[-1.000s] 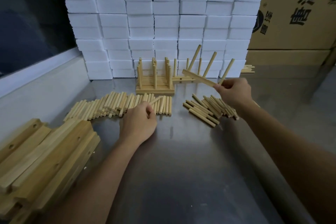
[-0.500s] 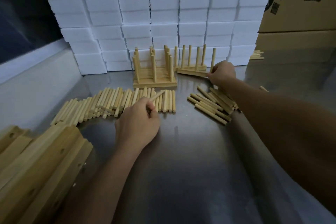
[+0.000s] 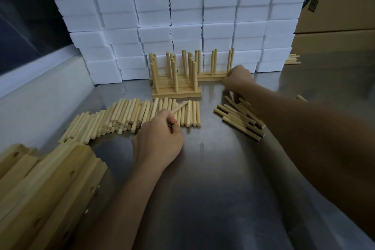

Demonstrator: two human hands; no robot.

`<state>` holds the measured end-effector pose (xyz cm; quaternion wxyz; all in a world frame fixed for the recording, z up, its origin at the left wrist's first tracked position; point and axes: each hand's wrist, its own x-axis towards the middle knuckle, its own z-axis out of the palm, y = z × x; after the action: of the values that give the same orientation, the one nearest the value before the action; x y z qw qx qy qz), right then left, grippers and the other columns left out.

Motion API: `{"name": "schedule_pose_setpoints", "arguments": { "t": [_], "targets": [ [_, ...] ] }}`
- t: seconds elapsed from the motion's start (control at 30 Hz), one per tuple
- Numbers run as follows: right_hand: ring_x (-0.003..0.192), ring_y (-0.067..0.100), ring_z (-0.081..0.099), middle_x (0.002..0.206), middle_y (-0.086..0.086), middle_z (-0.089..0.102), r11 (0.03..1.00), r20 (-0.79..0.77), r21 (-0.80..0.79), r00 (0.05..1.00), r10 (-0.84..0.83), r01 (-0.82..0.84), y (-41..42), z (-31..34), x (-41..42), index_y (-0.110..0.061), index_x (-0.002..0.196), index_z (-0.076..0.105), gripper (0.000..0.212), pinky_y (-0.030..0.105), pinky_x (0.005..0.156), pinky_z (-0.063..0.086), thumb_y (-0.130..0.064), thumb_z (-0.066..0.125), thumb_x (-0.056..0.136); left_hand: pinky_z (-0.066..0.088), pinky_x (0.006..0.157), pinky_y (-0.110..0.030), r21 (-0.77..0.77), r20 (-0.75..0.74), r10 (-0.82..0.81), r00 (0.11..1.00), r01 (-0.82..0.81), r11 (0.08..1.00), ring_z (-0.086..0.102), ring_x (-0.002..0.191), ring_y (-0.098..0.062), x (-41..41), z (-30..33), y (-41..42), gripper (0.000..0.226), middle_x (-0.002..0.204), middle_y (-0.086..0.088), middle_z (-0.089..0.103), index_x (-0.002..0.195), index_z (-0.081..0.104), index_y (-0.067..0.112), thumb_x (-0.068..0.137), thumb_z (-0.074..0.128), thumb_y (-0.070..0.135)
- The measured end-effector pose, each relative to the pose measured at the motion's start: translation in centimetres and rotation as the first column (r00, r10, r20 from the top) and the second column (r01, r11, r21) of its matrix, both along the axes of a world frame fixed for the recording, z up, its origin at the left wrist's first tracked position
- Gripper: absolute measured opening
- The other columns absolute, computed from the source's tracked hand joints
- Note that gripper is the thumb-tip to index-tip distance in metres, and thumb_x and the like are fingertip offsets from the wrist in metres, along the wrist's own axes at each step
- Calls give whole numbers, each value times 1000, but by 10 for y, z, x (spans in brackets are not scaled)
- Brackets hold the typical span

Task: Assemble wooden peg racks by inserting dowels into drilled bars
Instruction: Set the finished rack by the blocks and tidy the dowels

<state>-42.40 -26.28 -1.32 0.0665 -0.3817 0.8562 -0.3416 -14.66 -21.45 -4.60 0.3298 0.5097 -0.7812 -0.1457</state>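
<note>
My left hand (image 3: 157, 141) pinches one dowel (image 3: 179, 108) that lies slanted over the row of loose dowels (image 3: 129, 116) on the steel table (image 3: 213, 199). My right hand (image 3: 238, 77) reaches far forward and grips the right end of a finished peg rack (image 3: 213, 76), which stands flat with its pegs upright. That rack sits just behind and to the right of a group of finished racks (image 3: 175, 87). A second pile of darker dowels (image 3: 240, 119) lies under my right forearm. Drilled bars (image 3: 46, 189) are stacked at the lower left.
A wall of white foam blocks (image 3: 182, 16) rises right behind the racks. Cardboard boxes (image 3: 341, 6) stand at the back right, with a few dowels (image 3: 292, 60) at their foot. A pale ledge (image 3: 36, 95) borders the table on the left.
My right hand carried the peg rack from mid-air forward and set it down upright beside the finished racks. My left hand stayed on the dowel row, holding one dowel.
</note>
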Motion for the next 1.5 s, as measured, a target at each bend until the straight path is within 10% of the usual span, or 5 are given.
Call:
{"name": "schedule_pose_setpoints", "arguments": {
  "t": [0.2,0.47,1.0,1.2,1.5],
  "targets": [
    [98,18,59,119,8,65,982,-70,-170,995,70,-81,24,13,12,-7,120,63,32,28,81,49,-12,60,89,33,56,-27,23,3,-10,1000,10,1000,54,67,-6,0,1,1,11,63,11,56,81,54,33,89,60,29],
    [88,9,61,98,-1,68,890,-192,-414,974,121,-192,95,1,76,-13,105,69,15,21,78,52,-14,60,93,31,53,-25,40,-18,-19,1000,20,999,53,64,-4,1,2,2,15,61,12,57,75,53,33,87,60,27],
    [79,9,61,87,-4,67,884,-383,-335,904,189,-326,137,-26,101,-15,99,70,11,30,76,56,-17,62,92,54,72,-34,389,224,-279,934,177,904,66,77,-18,43,94,2,14,88,-1,69,94,64,26,91,65,40],
    [74,6,59,84,-7,65,896,-342,-338,924,169,-289,135,-26,100,-15,101,70,12,18,68,48,-17,63,91,42,63,-29,352,254,-149,956,52,934,65,83,-19,80,114,5,23,96,-2,68,101,61,26,90,66,46],
    [74,8,63,84,-9,62,907,-281,-309,939,200,-286,137,-23,101,-15,105,69,14,26,72,56,-19,62,93,46,90,-39,109,469,-73,880,25,994,54,107,-20,112,102,22,41,124,0,58,123,55,32,89,60,54]
  ]
}}
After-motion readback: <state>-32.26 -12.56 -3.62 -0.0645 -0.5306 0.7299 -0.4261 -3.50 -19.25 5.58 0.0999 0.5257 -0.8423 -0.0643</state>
